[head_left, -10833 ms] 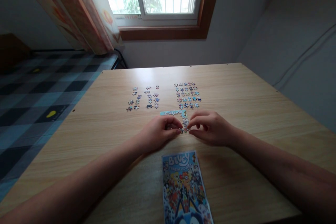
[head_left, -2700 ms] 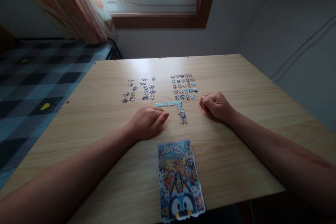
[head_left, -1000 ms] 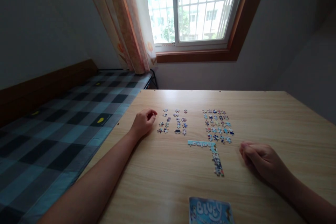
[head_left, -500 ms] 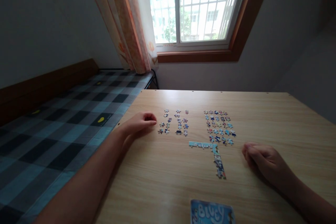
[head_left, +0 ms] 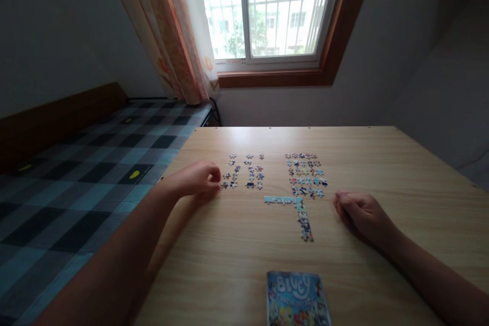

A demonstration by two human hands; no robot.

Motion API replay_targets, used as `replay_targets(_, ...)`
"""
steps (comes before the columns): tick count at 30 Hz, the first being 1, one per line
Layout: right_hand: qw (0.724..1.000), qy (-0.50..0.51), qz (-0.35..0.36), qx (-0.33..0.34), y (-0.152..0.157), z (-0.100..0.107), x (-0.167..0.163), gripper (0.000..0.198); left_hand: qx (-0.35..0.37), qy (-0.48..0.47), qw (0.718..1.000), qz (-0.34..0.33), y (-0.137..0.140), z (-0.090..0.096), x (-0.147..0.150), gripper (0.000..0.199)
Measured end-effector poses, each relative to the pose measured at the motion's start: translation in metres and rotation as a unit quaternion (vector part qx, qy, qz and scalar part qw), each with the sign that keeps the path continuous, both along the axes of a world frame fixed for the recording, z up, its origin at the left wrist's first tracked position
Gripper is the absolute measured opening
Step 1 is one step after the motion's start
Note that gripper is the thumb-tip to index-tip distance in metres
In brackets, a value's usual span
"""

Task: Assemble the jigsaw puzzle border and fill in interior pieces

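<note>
My left hand (head_left: 200,178) reaches in over the left side of the table. Its fingers are curled, thumb and fingertips close together, right beside the lowest jigsaw pieces (head_left: 230,184) of the left group; whether a piece is between them is too small to see. On the right, my right hand (head_left: 355,209) rests on the wood as a loose fist, with no object visible in it. Between the hands lies a joined strip of jigsaw pieces (head_left: 304,221), shaped like a corner. Behind it, several loose pieces (head_left: 305,182) form tight rows. More loose pieces (head_left: 260,168) stand in looser columns.
A blue Bluey puzzle package (head_left: 298,298) lies at the table's near edge. The wooden table (head_left: 229,244) borders a bed with a checked cover (head_left: 95,163) on the left. Beyond are a curtain (head_left: 168,35) and a barred window (head_left: 282,15).
The view has shifted, so the table's contents sit further left and higher, and more of the package shows. My left fingertips have come down closer to the left pieces. My right hand stays fisted.
</note>
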State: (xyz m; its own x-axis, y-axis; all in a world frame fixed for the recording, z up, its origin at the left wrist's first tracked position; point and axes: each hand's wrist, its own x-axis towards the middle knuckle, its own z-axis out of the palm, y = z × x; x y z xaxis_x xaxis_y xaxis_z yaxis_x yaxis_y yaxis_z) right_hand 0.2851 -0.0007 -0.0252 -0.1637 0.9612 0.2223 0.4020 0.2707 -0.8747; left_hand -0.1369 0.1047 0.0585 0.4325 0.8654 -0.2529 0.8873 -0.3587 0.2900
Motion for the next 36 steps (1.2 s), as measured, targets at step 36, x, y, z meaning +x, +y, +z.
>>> replay_targets(36, 1.000, 0.009, 0.010, 0.004, -0.001, 0.003, -0.002, 0.063, 0.142, 0.048, 0.989, 0.009, -0.007, -0.002, 0.017, 0.018)
